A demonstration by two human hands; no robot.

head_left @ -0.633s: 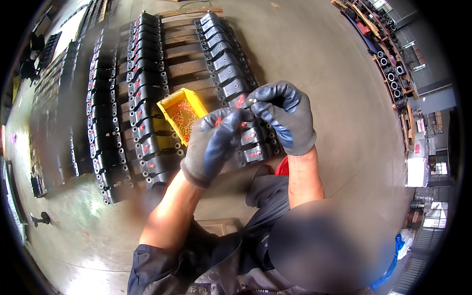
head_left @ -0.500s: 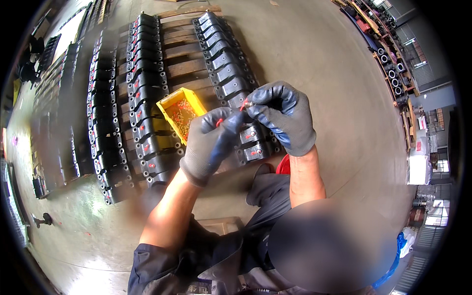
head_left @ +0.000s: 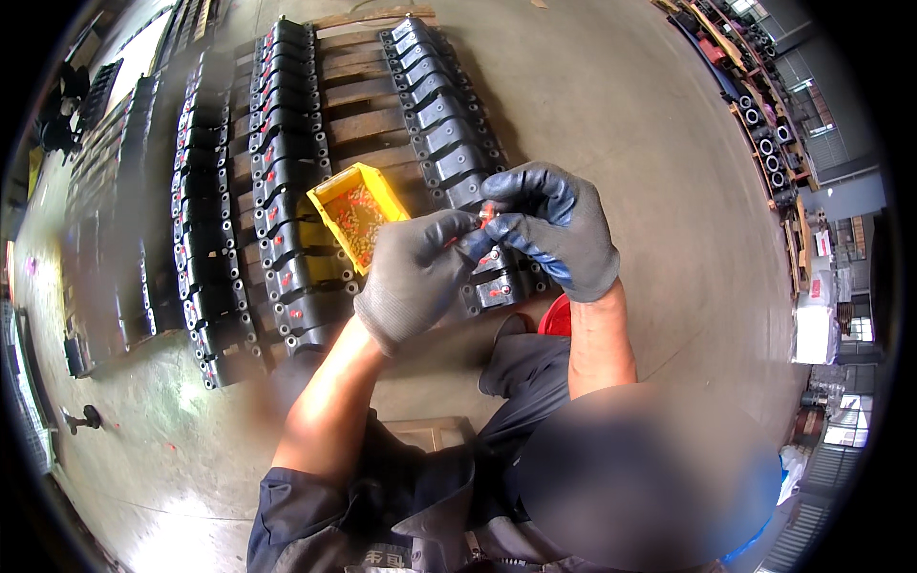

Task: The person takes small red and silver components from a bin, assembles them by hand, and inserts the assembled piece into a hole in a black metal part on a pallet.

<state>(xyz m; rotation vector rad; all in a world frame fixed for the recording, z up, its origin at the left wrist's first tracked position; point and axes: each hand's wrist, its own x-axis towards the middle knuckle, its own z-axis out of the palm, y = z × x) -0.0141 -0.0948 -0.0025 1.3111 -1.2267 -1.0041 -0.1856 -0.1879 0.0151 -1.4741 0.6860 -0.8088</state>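
Observation:
Both my hands, in grey gloves with blue-coated palms and fingers, meet in front of me above the near end of the right-hand row of black metal plates. My right hand pinches a small metal fitting with a red part between thumb and fingers. My left hand is closed, its fingertips against the same fitting. A bit of red shows between its fingers; its shape is mostly hidden. Beyond my left hand, a yellow bin holds many small red and metal pieces.
More rows of black ribbed plates lie on wooden pallets to the left, several bearing red-capped fittings. A red round container stands by my leg. Shelving with parts lines the far right. A dark tool lies on the floor at left.
My left hand has turned and moved slightly right, bringing its fingertips onto the fitting. My right hand has shifted slightly right and down, still pinching.

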